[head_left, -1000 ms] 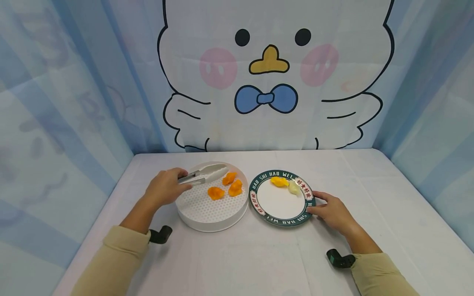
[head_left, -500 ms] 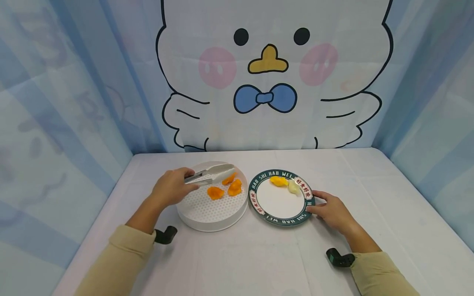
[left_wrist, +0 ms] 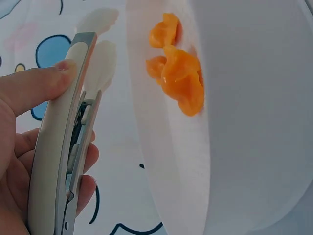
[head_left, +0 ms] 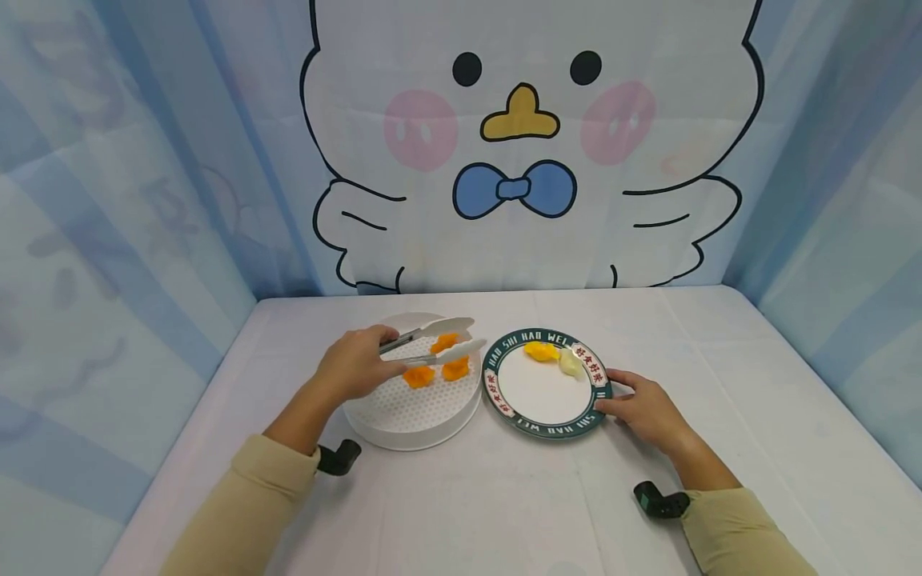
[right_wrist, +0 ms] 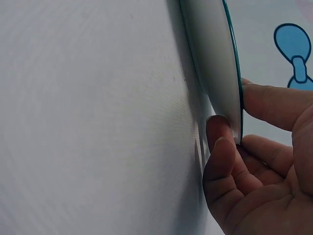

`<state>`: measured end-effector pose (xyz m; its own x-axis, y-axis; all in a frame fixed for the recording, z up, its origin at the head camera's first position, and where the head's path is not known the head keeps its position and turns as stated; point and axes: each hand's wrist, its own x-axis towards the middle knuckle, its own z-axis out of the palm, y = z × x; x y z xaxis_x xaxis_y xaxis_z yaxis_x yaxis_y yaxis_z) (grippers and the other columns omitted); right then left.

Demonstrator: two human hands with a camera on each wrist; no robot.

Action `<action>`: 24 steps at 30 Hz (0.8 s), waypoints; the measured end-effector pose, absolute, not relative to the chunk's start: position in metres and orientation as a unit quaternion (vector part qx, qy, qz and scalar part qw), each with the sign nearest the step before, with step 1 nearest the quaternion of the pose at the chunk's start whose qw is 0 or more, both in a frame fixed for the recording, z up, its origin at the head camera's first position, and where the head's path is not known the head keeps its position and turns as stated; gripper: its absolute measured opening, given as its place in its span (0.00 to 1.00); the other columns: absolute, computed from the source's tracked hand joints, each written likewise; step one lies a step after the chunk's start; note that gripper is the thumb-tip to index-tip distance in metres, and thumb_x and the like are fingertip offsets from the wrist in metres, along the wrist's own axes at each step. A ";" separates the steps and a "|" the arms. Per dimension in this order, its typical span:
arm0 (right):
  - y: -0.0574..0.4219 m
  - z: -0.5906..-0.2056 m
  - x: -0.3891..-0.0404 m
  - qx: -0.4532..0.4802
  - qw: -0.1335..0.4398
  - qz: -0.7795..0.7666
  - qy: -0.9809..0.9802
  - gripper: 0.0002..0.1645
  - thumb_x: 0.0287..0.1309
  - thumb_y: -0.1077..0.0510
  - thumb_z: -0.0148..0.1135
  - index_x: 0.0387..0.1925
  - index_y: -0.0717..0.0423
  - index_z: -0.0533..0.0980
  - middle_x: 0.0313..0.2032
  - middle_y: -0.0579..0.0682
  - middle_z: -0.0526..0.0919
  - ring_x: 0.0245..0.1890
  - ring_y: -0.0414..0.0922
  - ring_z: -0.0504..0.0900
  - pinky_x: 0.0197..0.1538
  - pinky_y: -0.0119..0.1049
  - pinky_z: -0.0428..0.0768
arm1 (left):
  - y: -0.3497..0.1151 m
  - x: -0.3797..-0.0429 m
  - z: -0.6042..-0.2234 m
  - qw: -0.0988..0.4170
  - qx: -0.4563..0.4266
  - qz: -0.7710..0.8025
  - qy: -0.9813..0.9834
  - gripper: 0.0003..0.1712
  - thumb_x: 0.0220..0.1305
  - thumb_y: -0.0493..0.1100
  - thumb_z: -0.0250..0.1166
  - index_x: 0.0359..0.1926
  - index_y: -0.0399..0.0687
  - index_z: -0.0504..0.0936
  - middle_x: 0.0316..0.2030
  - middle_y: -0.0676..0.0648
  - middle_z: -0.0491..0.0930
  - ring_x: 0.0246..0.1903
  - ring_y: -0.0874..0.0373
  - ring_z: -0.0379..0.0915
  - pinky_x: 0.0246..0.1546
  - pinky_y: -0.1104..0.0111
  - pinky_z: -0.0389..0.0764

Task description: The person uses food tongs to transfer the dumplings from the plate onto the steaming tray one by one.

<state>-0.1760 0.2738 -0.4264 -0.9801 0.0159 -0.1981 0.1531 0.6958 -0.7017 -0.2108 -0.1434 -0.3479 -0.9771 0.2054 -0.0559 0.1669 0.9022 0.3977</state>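
Observation:
My left hand grips a pair of tongs, whose pale tips reach over the white round steamer tray with its dotted surface. The tong arms stand apart with nothing between the tips. On the tray lie orange dumpling-like pieces: one at the front, one at the right and one at the back, partly covered by the tongs. My right hand pinches the right rim of a green-edged plate, thumb above and fingers below. A yellow piece and a pale green piece lie on the plate.
Tray and plate stand side by side on a white-covered table. A curtain with a cartoon print hangs behind the table's far edge, and blue cloth hangs at both sides. Black devices are worn at both wrists.
My left hand has moved to the right with the tongs, and their tips have spread wider over the orange pieces. The right hand and the plate have stayed in place.

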 end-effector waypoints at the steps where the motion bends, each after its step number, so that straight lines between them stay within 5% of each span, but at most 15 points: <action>1: 0.274 -0.426 -0.176 0.046 0.089 -0.387 0.917 0.47 0.60 0.50 0.70 0.72 0.65 0.61 0.47 0.60 0.82 0.38 0.48 0.79 0.38 0.39 0.77 | -0.142 -0.211 -0.348 0.050 0.094 0.203 0.973 0.34 0.61 0.53 0.72 0.64 0.41 0.76 0.52 0.41 0.81 0.41 0.49 0.75 0.44 0.55 0.78; 24: 0.274 -0.425 -0.175 0.043 0.088 -0.392 0.915 0.46 0.60 0.50 0.70 0.72 0.66 0.61 0.46 0.60 0.82 0.38 0.47 0.80 0.37 0.39 0.77 | -0.094 -0.215 -0.354 0.057 0.120 0.218 0.967 0.34 0.60 0.54 0.73 0.64 0.46 0.77 0.52 0.45 0.82 0.44 0.53 0.76 0.47 0.56 0.79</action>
